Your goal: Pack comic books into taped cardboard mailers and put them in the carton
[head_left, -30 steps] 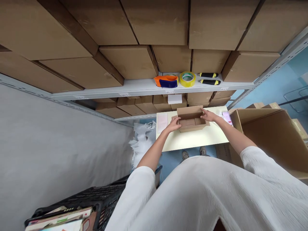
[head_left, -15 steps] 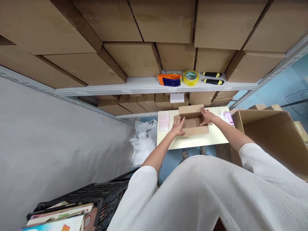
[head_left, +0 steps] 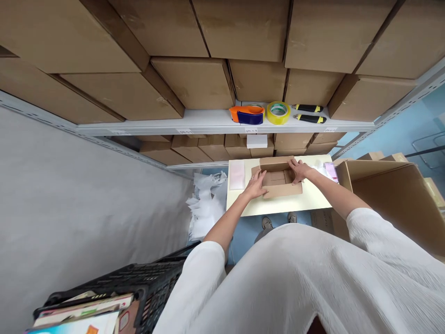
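A small open cardboard box [head_left: 282,190] lies on the pale yellow table [head_left: 250,208], its long flaps up at the back and folded outward at the front. Its inside shows only bare cardboard. At the box's left end my left hand [head_left: 255,185] grips the side, fingers over the edge. My right hand [head_left: 300,170] holds the right end, its fingers by the back corner and the thumb lower down. Left of the box is a flat whitish-pink pack [head_left: 237,175]. Behind my right hand is a pink and white item [head_left: 330,171], partly blurred.
On the shelf [head_left: 208,115] lie an orange and blue tape dispenser [head_left: 247,114], a yellow tape roll [head_left: 278,112] and two cutters [head_left: 310,118]. A large open carton [head_left: 382,195] stands at right. White crumpled sheets [head_left: 206,206] and a black crate [head_left: 163,283] are at left.
Both hands stay on the box ends. The back flap leans slightly lower, and my right hand has shifted a little at its corner. The view has moved slightly.
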Tool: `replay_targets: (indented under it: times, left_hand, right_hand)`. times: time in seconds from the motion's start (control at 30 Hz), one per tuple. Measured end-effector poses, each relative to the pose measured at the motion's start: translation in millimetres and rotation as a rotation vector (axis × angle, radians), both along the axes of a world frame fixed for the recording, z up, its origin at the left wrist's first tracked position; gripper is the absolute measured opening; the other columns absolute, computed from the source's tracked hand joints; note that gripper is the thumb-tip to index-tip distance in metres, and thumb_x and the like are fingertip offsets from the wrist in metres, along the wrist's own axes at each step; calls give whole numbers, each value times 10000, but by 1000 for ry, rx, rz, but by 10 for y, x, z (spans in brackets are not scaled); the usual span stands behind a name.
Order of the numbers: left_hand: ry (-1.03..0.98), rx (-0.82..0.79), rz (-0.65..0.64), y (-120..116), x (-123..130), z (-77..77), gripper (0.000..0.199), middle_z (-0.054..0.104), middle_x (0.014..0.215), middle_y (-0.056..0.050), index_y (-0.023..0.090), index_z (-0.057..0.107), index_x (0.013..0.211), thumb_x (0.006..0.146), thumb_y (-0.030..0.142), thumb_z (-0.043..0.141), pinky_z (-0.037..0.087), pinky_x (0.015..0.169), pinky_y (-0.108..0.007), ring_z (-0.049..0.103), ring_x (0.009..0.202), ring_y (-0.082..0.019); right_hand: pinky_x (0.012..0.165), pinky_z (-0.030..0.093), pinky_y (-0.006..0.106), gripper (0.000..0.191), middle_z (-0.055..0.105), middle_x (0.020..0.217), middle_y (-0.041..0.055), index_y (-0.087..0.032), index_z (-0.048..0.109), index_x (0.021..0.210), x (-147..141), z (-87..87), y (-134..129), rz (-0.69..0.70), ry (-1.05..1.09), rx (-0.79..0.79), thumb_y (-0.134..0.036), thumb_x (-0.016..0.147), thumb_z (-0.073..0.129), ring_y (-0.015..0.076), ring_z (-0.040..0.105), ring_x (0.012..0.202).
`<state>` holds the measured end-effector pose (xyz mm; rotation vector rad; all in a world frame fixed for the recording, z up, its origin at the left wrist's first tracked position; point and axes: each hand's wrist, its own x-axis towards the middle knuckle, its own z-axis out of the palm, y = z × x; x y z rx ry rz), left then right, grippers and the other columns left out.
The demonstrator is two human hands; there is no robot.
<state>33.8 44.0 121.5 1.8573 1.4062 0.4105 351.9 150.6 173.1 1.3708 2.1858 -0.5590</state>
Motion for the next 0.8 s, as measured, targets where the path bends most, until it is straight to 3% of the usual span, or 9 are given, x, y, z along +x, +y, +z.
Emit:
replay_targets:
  times: [0.13,0.23,0.33,0.43,0.57,0.8]
  left_hand:
    - [-112,128,172,9,-224,-75,717,446,1703,-162,228,496,1630,941,320,671,349,1332,-540,424,1594,-362]
    - [-170,166,399,63,-485,-169,569,577,1574,-159,219,573,1541,974,258,591,456,1255,-503,613,1402,-315]
    - [-152,74,648,136,-765,-296,454,680,1422,-170,186,643,1426,977,224,591,534,1152,-456,712,1206,-283]
    - [-79,-98,822,193,-1002,-437,385,759,1257,-141,183,672,1350,967,198,628,555,1097,-415,741,1127,-256]
    - [2,-212,899,230,-1204,-626,377,792,1147,-114,206,705,1293,917,192,715,544,1097,-443,746,1168,-292]
    - [100,-330,898,372,-1312,-937,430,782,1272,-169,162,690,1334,913,245,712,519,1144,-450,699,1308,-345]
  right_hand:
    - [1231,418,687,1632,104,1853,171,-289,-11,1791,27,16,0,32,-16,6,-823,544,894,575,315,1564]
    - [1220,428,687,1615,94,1854,171,-286,-43,1788,61,21,-3,39,-16,9,-805,570,881,578,327,1554]
    - [1211,435,693,1606,79,1856,168,-280,-73,1785,85,20,-12,41,-14,11,-775,585,873,583,325,1549]
    - [1200,441,701,1597,61,1862,158,-286,-101,1781,105,15,-32,46,-12,15,-760,596,859,587,329,1544]
    - [1195,452,695,1577,31,1871,130,-320,-134,1774,139,14,-66,39,-6,17,-741,618,853,579,334,1547]
    - [1205,439,700,1556,-23,1876,132,-313,-184,1762,152,60,-105,37,-34,19,-715,660,838,573,332,1551]
